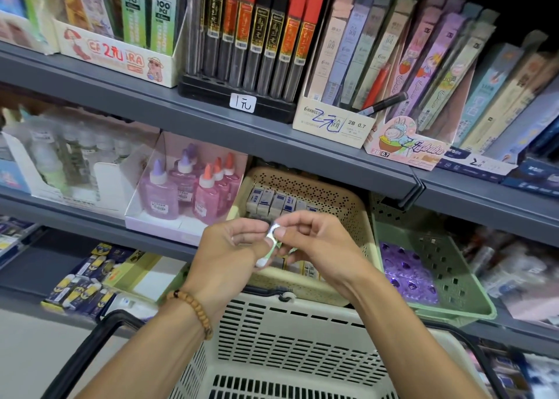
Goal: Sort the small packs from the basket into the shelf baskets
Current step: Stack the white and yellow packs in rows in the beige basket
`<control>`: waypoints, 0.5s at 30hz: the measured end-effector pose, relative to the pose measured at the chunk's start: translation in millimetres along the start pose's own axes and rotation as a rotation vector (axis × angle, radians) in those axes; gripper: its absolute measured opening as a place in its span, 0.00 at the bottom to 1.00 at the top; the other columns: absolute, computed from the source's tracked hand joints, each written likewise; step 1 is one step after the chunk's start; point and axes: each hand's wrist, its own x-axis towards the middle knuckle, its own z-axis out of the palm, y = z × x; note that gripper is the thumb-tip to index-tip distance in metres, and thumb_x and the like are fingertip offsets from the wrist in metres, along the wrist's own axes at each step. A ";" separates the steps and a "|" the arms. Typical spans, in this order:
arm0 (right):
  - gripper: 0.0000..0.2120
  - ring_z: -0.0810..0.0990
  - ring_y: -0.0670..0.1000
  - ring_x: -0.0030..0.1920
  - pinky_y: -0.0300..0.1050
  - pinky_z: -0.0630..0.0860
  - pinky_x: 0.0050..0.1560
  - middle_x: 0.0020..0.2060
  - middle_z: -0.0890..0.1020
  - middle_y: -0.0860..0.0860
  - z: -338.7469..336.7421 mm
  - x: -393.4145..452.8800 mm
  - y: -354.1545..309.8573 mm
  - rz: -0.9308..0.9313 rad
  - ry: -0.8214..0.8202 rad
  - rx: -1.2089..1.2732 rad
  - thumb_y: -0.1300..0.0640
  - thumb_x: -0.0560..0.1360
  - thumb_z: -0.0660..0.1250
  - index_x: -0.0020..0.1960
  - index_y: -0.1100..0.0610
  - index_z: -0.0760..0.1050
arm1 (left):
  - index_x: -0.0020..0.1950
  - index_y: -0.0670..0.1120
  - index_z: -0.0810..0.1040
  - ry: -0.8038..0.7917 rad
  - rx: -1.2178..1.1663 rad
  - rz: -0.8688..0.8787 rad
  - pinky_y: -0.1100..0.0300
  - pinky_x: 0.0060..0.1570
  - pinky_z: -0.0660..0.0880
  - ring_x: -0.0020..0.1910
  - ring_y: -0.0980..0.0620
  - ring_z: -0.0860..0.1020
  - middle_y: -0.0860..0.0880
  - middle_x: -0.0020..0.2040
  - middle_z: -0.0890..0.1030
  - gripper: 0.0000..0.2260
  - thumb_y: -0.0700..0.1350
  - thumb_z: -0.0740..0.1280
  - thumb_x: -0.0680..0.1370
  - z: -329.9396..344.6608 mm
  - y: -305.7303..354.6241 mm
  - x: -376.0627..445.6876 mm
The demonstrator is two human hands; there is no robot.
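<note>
Cream shopping basket [290,347] sits nearest the camera at the bottom, slotted walls, black handles either side. Both forearms reach over it twd the shelf; beaded bracelet [193,311] on the left wrist.

Small pack [270,241] is held up between the two hands, just in front of the beige shelf basket [341,205]. Pack looks slim & white w/ a green edge, wrapper glossy; print too blurred to read. Upper end shows betw the fingertips, lower end pokes out under the left hand's thumb.

Left hand [233,247]: fingers curled, thumb & forefinger pinching the pack's left side. Right hand [311,241]: also curled, thumb & forefinger pinching the pack's top/right edge, other fingers tucked under. Neither hand is spread.

Beige shelf basket holds a row of white/blue boxed packs [272,200] standing upright at its back, more low down behind the hands. Green shelf basket [438,265] just right of it, touching, w/ purple packs [405,271] inside. Left of the beige one: tray of pink glue bottles [193,186]. Upper shelf carries pencil-lead tubes [254,35] w/ red & black caps
</note>
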 end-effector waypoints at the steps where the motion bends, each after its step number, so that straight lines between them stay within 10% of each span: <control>1: 0.03 0.81 0.48 0.34 0.37 0.77 0.31 0.36 0.84 0.54 0.6 -0.2 -0.6 0.010 0.004 -0.012 0.63 0.73 0.73 0.44 0.56 0.83 | 0.50 0.43 0.82 0.005 0.017 0.007 0.53 0.46 0.81 0.43 0.48 0.85 0.44 0.45 0.85 0.08 0.33 0.71 0.73 1.2 -2.4 0.3; 8: 0.04 0.79 0.50 0.31 0.40 0.80 0.35 0.32 0.83 0.56 -53.2 15.7 12.3 0.221 0.487 -0.171 0.65 0.77 0.67 0.49 0.61 0.81 | 0.45 0.55 0.80 0.052 0.220 0.162 0.50 0.52 0.80 0.43 0.56 0.83 0.56 0.41 0.83 0.07 0.43 0.68 0.77 2.0 -7.9 1.8; 15: 0.05 0.80 0.45 0.29 0.39 0.81 0.38 0.33 0.84 0.53 -52.7 48.9 24.3 0.414 0.407 -0.492 0.62 0.79 0.66 0.49 0.57 0.80 | 0.41 0.63 0.81 0.056 0.288 0.216 0.48 0.55 0.78 0.48 0.54 0.82 0.61 0.40 0.84 0.11 0.47 0.66 0.78 -2.4 -0.6 -0.2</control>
